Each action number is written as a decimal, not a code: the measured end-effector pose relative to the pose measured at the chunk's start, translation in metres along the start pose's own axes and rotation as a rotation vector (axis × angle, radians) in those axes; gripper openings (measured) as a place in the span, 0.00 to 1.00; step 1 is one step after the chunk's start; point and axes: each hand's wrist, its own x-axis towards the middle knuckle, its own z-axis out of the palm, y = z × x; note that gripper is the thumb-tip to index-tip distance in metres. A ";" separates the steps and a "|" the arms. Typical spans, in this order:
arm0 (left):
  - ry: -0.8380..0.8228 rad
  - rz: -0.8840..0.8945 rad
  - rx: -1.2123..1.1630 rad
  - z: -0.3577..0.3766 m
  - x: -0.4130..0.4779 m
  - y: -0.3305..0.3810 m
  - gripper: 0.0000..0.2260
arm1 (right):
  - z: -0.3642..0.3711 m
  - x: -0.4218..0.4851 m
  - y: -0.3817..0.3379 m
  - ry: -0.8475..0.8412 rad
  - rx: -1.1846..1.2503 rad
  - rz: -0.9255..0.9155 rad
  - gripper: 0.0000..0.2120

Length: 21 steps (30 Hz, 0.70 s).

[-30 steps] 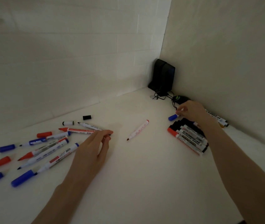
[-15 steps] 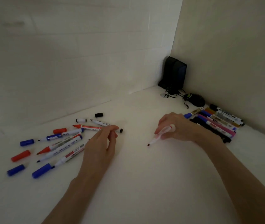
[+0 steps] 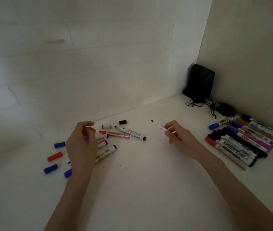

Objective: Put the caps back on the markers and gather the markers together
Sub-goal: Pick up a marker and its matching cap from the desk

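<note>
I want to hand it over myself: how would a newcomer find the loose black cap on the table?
Start at the scattered uncapped markers on the left of the table. At their far edge, nearest the tiled wall, lies the black cap. It is short and all black, unlike the white piece beside it.

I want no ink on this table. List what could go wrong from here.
The thin marker in the right hand is uncapped; its bare tip could mark the table. The left hand hovers over uncapped markers and could smear on their tips. The loose caps vary in colour, so a mismatch is possible.
</note>
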 end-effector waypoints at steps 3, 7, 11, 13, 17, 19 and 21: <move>-0.101 0.033 0.124 -0.004 0.012 -0.014 0.08 | 0.015 0.000 -0.001 -0.036 0.009 -0.013 0.06; -0.254 0.098 0.253 0.011 0.027 -0.018 0.09 | 0.024 -0.001 0.000 -0.001 -0.004 -0.019 0.06; -0.363 0.214 0.296 0.049 0.055 -0.012 0.09 | 0.026 -0.008 0.002 0.058 0.034 -0.046 0.05; -0.446 0.263 0.333 0.070 0.067 -0.007 0.10 | 0.027 -0.008 0.002 0.088 0.066 -0.044 0.06; -0.601 0.304 0.503 0.100 0.088 0.006 0.13 | 0.029 -0.009 0.004 0.116 0.072 -0.048 0.07; -0.645 0.312 0.586 0.109 0.094 0.008 0.14 | 0.029 -0.009 0.006 0.119 0.077 -0.056 0.07; -0.669 0.330 0.645 0.115 0.097 0.009 0.12 | 0.029 -0.007 0.007 0.125 0.083 -0.062 0.07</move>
